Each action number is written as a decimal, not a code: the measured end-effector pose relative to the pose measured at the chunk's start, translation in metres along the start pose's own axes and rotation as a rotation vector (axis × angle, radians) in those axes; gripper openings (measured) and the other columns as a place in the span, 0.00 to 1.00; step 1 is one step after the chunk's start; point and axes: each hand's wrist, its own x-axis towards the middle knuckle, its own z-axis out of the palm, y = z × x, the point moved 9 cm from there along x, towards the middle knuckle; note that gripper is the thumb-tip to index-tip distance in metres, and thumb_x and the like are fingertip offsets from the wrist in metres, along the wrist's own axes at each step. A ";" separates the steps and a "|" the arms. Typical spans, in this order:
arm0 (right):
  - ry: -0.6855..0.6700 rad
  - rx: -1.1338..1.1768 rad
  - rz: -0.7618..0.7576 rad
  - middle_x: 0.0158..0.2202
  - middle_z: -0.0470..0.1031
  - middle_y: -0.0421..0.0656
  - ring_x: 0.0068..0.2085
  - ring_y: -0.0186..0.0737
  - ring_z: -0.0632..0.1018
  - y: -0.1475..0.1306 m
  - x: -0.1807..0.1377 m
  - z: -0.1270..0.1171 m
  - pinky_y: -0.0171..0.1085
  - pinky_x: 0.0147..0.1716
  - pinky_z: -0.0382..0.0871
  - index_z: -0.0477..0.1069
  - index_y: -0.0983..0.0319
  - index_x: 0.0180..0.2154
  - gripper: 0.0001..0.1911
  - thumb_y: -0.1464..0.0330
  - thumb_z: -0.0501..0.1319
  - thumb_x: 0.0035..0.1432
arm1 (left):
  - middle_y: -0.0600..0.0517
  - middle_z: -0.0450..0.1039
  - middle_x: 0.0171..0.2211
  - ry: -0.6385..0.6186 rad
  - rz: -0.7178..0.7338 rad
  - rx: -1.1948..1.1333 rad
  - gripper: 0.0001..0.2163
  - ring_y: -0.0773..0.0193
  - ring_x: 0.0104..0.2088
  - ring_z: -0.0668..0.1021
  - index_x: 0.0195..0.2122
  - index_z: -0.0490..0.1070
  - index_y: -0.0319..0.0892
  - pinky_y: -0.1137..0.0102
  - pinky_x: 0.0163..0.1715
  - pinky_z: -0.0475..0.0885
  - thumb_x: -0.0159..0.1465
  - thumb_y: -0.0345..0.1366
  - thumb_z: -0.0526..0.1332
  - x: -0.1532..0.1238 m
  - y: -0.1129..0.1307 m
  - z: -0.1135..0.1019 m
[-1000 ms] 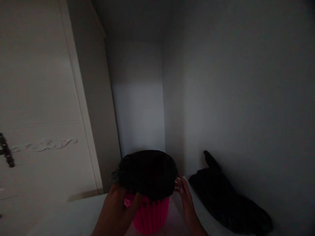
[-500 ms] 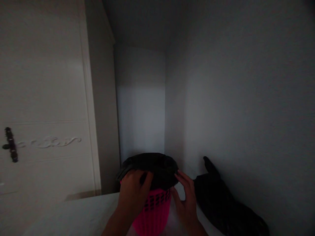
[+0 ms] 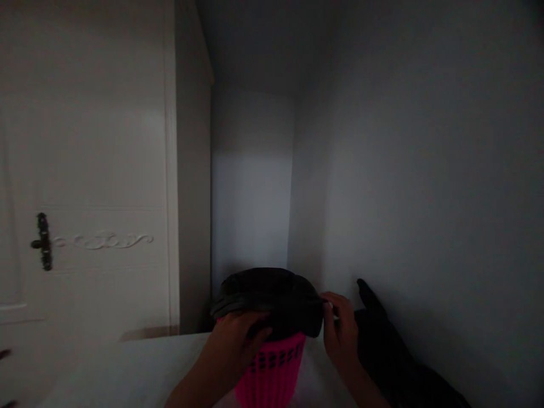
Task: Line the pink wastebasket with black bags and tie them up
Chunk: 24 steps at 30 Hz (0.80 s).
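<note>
A pink slatted plastic bin (image 3: 272, 371) stands on a pale surface in a dim corner. A black bag liner (image 3: 272, 297) is stretched over its rim. My left hand (image 3: 236, 345) grips the liner's front left edge, fingers curled over it. My right hand (image 3: 340, 334) pinches the liner's right edge at the rim. Both hands are closed on the bag.
A second black bag (image 3: 391, 351) lies slumped against the right wall just beside my right hand. A white cupboard door (image 3: 85, 198) with a dark handle (image 3: 42, 249) stands at the left. Bare walls close the corner behind the bin.
My view has swung right. My left hand moved up onto the liner's front edge. My right hand rose from beside the bin and closed on the liner's right rim.
</note>
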 end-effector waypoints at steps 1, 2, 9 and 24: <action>-0.022 0.004 0.032 0.41 0.81 0.45 0.43 0.46 0.81 0.007 0.009 0.002 0.43 0.42 0.76 0.75 0.57 0.46 0.11 0.64 0.55 0.75 | 0.49 0.85 0.52 -0.018 -0.003 -0.015 0.14 0.50 0.54 0.84 0.53 0.81 0.51 0.49 0.57 0.77 0.68 0.34 0.65 -0.002 -0.001 -0.002; -0.046 0.003 0.070 0.41 0.81 0.46 0.42 0.46 0.82 0.014 0.019 0.006 0.43 0.41 0.76 0.75 0.58 0.45 0.12 0.62 0.53 0.76 | 0.50 0.85 0.53 -0.030 -0.009 -0.028 0.14 0.50 0.55 0.84 0.53 0.81 0.51 0.49 0.59 0.76 0.67 0.34 0.66 -0.003 -0.001 -0.004; -0.339 -0.043 0.055 0.42 0.81 0.49 0.43 0.51 0.82 0.030 0.119 0.072 0.47 0.44 0.77 0.72 0.59 0.47 0.18 0.57 0.48 0.76 | 0.51 0.86 0.46 0.014 -0.061 -0.062 0.10 0.52 0.49 0.85 0.47 0.83 0.51 0.54 0.53 0.77 0.66 0.35 0.66 -0.010 -0.006 -0.021; -0.718 0.024 -0.638 0.66 0.73 0.54 0.66 0.47 0.75 -0.128 0.224 0.165 0.50 0.66 0.71 0.73 0.62 0.56 0.21 0.80 0.53 0.66 | 0.50 0.76 0.31 0.625 -0.325 -0.246 0.20 0.55 0.26 0.79 0.37 0.79 0.44 0.59 0.29 0.76 0.58 0.56 0.62 0.001 -0.134 -0.077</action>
